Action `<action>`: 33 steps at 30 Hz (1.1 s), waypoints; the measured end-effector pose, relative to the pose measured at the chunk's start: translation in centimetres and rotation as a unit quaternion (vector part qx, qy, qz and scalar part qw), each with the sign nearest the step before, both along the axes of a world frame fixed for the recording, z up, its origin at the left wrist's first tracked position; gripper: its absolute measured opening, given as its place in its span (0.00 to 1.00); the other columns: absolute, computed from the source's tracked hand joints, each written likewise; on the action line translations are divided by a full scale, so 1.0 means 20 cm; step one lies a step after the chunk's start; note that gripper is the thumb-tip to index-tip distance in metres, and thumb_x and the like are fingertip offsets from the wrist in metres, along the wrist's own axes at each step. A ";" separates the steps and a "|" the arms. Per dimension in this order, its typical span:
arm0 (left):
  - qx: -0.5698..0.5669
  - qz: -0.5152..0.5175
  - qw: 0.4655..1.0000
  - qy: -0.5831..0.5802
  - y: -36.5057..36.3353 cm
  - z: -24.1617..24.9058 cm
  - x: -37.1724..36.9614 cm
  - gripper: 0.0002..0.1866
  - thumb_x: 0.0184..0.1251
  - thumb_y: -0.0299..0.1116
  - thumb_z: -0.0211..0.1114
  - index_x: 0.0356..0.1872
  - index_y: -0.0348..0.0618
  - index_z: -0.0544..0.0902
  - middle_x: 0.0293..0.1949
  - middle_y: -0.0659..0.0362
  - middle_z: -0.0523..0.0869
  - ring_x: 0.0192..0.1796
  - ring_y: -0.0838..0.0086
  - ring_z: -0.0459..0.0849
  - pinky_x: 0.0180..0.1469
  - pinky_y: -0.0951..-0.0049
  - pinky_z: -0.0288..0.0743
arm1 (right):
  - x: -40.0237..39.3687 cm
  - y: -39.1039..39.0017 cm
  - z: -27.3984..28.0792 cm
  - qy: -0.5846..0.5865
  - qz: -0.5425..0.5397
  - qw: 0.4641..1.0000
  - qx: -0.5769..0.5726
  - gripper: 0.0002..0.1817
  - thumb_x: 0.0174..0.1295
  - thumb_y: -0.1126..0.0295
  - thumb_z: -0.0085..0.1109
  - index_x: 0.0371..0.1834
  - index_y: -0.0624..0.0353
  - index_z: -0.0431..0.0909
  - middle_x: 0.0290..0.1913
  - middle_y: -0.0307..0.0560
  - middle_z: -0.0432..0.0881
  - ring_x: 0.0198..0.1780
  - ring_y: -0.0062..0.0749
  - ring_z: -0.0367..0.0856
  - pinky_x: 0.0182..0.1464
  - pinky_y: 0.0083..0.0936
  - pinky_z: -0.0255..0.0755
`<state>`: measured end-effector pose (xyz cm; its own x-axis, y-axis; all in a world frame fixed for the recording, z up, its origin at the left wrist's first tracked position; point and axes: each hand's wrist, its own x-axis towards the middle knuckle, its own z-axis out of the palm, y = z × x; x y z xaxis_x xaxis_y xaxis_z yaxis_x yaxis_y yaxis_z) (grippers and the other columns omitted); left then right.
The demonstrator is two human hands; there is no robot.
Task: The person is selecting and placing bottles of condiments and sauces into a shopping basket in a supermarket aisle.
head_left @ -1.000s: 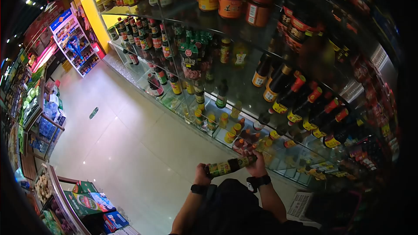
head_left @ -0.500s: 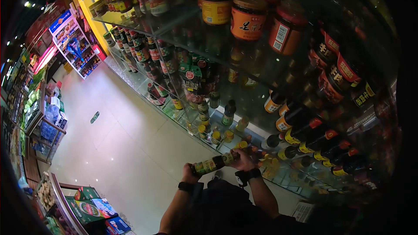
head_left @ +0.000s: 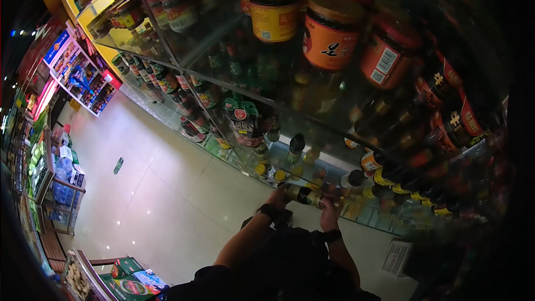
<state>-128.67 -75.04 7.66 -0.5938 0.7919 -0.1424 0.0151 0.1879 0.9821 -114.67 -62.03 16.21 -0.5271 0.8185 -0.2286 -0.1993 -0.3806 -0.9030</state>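
A dark bottle with a pale greenish label lies sideways between my two hands, close to the glass shelving. My left hand is closed round its left end. My right hand grips its right end from below, with the fingers partly hidden. Just beyond the bottle, small yellow-capped bottles stand on the low shelf. Near them is a dark-capped bottle with a green label. I cannot read the held bottle's label.
Glass shelves at right hold jars and several dark sauce bottles. The tiled floor runs along the left. Stacked cartons are at lower left, a produce stand at far left and a snack rack at the back.
Both hands and the bottle have moved right and slightly up, nearer the shelf. The bottle has swung so its right end now points slightly down. The camera view has shifted.
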 end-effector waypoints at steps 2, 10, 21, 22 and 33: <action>0.025 -0.031 0.999 0.035 0.07 -0.01 -0.03 0.20 0.57 0.33 0.58 0.50 0.38 0.68 0.33 0.53 0.80 0.36 0.67 0.80 0.39 0.70 0.72 | -0.02 -0.02 -0.10 -0.042 -0.035 0.974 0.218 0.06 0.47 0.78 0.56 0.30 0.64 0.77 0.29 0.41 0.78 0.31 0.21 0.74 0.31 0.20 0.69; 0.023 -0.116 0.975 0.187 0.19 0.13 -0.16 0.15 0.54 0.37 0.60 0.41 0.40 0.75 0.41 0.49 0.77 0.50 0.56 0.72 0.50 0.61 0.65 | -0.17 -0.08 -0.19 -0.102 -0.048 0.964 0.242 0.08 0.49 0.78 0.59 0.34 0.66 0.76 0.29 0.43 0.77 0.26 0.22 0.75 0.27 0.19 0.71; 0.187 -0.083 0.974 -0.093 0.39 -0.21 -0.19 0.16 0.61 0.33 0.54 0.50 0.46 0.67 0.49 0.60 0.71 0.52 0.69 0.70 0.50 0.71 0.69 | -0.38 0.01 -0.11 -0.092 -0.015 0.925 0.368 0.08 0.50 0.78 0.59 0.34 0.64 0.75 0.43 0.45 0.78 0.47 0.27 0.74 0.50 0.22 0.68; 0.172 -0.088 0.977 -0.091 0.39 -0.24 -0.19 0.21 0.58 0.32 0.56 0.53 0.45 0.66 0.51 0.54 0.70 0.55 0.63 0.68 0.54 0.67 0.65 | -0.39 0.01 -0.10 -0.094 -0.017 0.925 0.368 0.08 0.50 0.78 0.59 0.34 0.64 0.75 0.43 0.45 0.78 0.47 0.27 0.74 0.50 0.22 0.68; 0.100 -0.105 0.964 0.221 0.30 0.01 -0.32 0.24 0.49 0.26 0.60 0.51 0.39 0.68 0.52 0.47 0.69 0.57 0.55 0.65 0.57 0.64 0.61 | -0.56 0.10 -0.06 -0.188 0.057 0.910 0.365 0.10 0.46 0.71 0.62 0.33 0.55 0.76 0.33 0.39 0.80 0.38 0.27 0.78 0.39 0.22 0.70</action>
<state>-135.15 -69.13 7.89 -0.3847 0.8871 0.2551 0.4575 -0.0568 0.8874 -125.82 -59.97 15.00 -0.6146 0.7696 0.1730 0.1791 0.3498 -0.9195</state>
